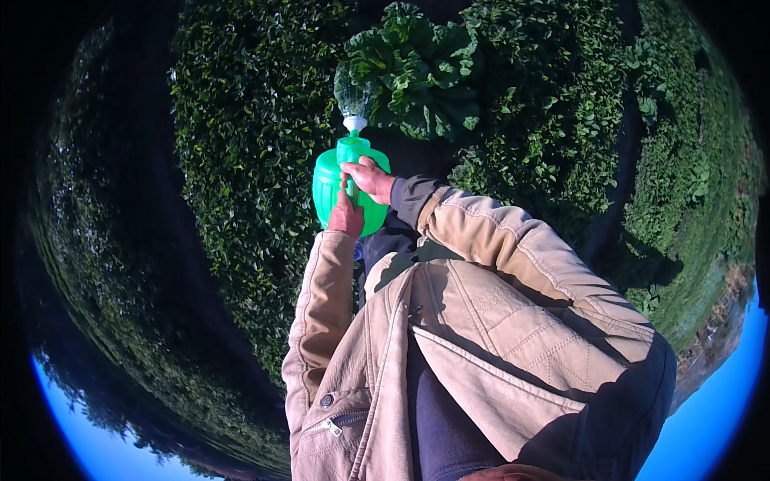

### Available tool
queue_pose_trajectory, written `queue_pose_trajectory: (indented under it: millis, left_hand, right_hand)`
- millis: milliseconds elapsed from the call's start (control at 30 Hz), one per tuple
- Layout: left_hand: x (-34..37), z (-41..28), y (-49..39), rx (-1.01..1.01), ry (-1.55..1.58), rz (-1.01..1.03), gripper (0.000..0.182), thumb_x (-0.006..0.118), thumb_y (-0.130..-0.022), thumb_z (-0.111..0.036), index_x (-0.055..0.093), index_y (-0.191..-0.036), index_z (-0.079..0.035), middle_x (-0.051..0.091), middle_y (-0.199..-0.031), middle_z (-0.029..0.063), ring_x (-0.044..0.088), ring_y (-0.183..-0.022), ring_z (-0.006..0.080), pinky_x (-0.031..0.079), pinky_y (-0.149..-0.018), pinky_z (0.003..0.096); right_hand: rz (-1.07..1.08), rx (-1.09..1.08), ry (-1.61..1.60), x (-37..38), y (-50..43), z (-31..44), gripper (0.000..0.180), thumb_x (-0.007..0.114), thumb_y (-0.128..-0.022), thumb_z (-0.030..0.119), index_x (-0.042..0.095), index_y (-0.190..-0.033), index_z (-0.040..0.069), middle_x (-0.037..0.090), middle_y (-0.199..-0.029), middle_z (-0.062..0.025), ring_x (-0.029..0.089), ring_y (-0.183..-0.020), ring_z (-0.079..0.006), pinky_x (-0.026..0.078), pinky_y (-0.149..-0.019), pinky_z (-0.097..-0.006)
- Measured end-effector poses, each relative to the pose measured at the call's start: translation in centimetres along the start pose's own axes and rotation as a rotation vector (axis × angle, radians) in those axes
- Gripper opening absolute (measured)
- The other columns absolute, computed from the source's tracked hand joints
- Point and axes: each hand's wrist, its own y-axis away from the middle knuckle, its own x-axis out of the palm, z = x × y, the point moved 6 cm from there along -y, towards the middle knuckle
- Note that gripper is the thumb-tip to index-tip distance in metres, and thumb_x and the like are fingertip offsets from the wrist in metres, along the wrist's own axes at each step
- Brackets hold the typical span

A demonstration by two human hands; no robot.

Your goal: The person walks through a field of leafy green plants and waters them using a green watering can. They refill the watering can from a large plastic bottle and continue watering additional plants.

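Observation:
Both of my hands are on a bright green plastic watering can (328, 183), held out in front of me above the plants. My right hand (374, 179) grips the upper part of its handle near the round neck. Just below it, my left hand (346, 216) holds the lower part of the handle; its palm side is hidden. A white sprinkler head (355, 124) tips the can's spout. From it a clear fan of water (352, 90) spreads beside a large, crinkled leafy cabbage-like plant (415, 78).
Dense low leafy plants (258, 120) grow on the left, with more foliage (544, 114) on the right. Dark furrows (625, 144) run between the rows. My dark trouser leg (388, 240) shows below the can.

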Motion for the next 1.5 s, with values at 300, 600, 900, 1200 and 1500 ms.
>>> queue_pose_trajectory:
  millis: [300, 600, 900, 1200, 1500]
  left_hand:
    - [5.0, -0.5, 0.1, -0.072, -0.094, 0.123, 0.053, 0.066, -0.085, -0.022, 0.039, -0.122, 0.004, 0.065, -0.096, 0.0343, 0.065, -0.092, 0.0508, 0.052, -0.076, 0.0559]
    - [11.4, -1.5, 1.0, -0.079, -0.238, 0.312, 0.059, 0.067, -0.085, -0.024, 0.037, -0.126, 0.007, 0.066, -0.099, 0.0326, 0.067, -0.092, 0.0470, 0.054, -0.078, 0.0523]
    - [13.6, -8.2, 2.4, 0.028, -0.195, 0.362, 0.079, 0.066, -0.085, -0.020, 0.020, -0.144, 0.006, 0.066, -0.100, 0.0321, 0.068, -0.091, 0.0450, 0.054, -0.079, 0.0500]
    - [13.6, -15.6, 0.6, 0.256, 0.042, 0.231, 0.099, 0.059, -0.088, -0.015, -0.011, -0.158, -0.002, 0.068, -0.101, 0.0319, 0.068, -0.091, 0.0453, 0.054, -0.080, 0.0477]
    - [12.0, -20.0, -1.2, 0.356, 0.076, 0.146, 0.101, 0.062, -0.092, -0.013, -0.015, -0.154, 0.006, 0.046, -0.144, 0.0343, 0.051, -0.133, 0.0408, 0.041, -0.109, 0.0376]
  right_hand:
    - [-0.067, 0.099, -0.057, -4.7, 1.5, -1.7, 0.018, 0.061, -0.096, 0.024, 0.057, -0.090, 0.007, 0.063, -0.084, -0.0059, 0.063, -0.077, -0.0197, 0.051, -0.073, -0.0394]
    - [-0.212, 0.130, -0.159, -11.0, 4.2, -6.7, 0.023, 0.059, -0.095, 0.025, 0.060, -0.081, 0.007, 0.063, -0.079, -0.0058, 0.063, -0.075, -0.0194, 0.051, -0.075, -0.0409]
    - [-0.300, 0.002, -0.100, -15.3, 9.3, -3.6, 0.016, 0.059, -0.097, 0.022, 0.057, -0.094, 0.007, 0.062, -0.083, -0.0052, 0.063, -0.076, -0.0189, 0.050, -0.079, -0.0377]
    - [-0.359, -0.242, 0.279, -17.4, 12.6, 4.8, 0.036, 0.061, -0.098, 0.030, 0.048, -0.105, -0.002, 0.061, -0.100, -0.0112, 0.061, -0.089, -0.0171, 0.051, -0.083, -0.0352]
    - [-0.157, -0.407, 0.220, -16.1, 13.5, 10.3, 0.036, 0.061, -0.100, 0.028, 0.044, -0.110, -0.003, 0.066, -0.092, -0.0096, 0.064, -0.082, -0.0157, 0.054, -0.074, -0.0329]
